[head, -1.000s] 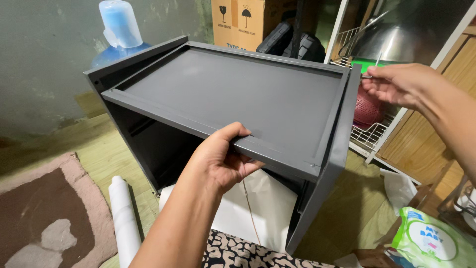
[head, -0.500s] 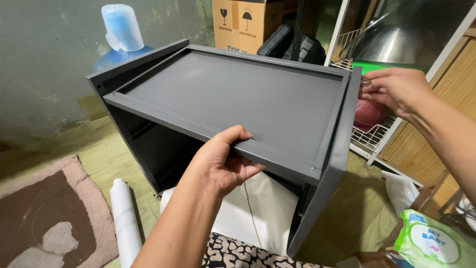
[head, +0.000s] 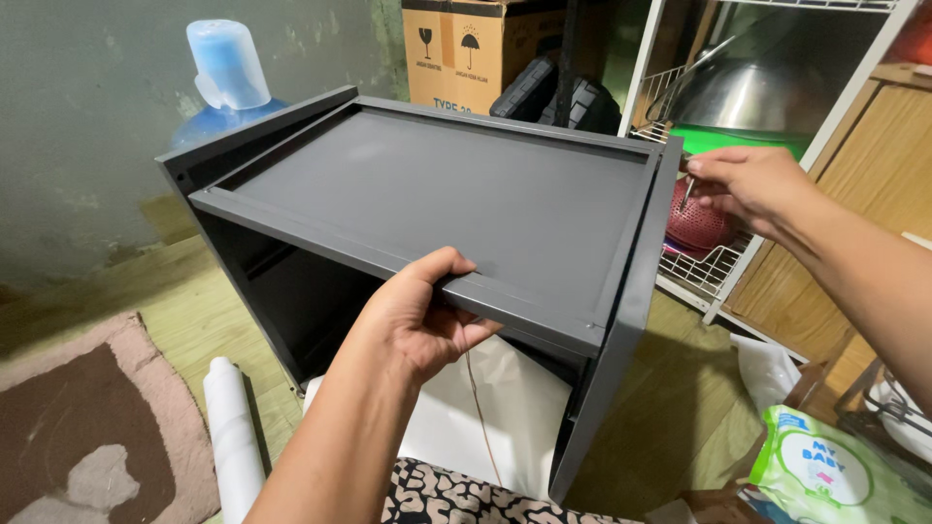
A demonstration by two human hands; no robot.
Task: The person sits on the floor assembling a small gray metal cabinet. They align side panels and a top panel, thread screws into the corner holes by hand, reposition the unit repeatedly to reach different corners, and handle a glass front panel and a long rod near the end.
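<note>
Firmly, left hand [head: 413, 325] on cabinet [head: 456, 204] edge

Above the shelf: the flat dark panel [head: 456, 194] of the grey cabinet [head: 621, 369] has open air over it, so I can pass there.
Right side: my right hand [head: 743, 184] is squeezed between the cabinet's side wall and the white wire rack [head: 718, 262].
Front: my left hand [head: 417, 320] fills the front edge.
Inside: white sheets [head: 485, 408] block the low part.
Left: a blue water bottle [head: 228, 73] stands behind.
</note>
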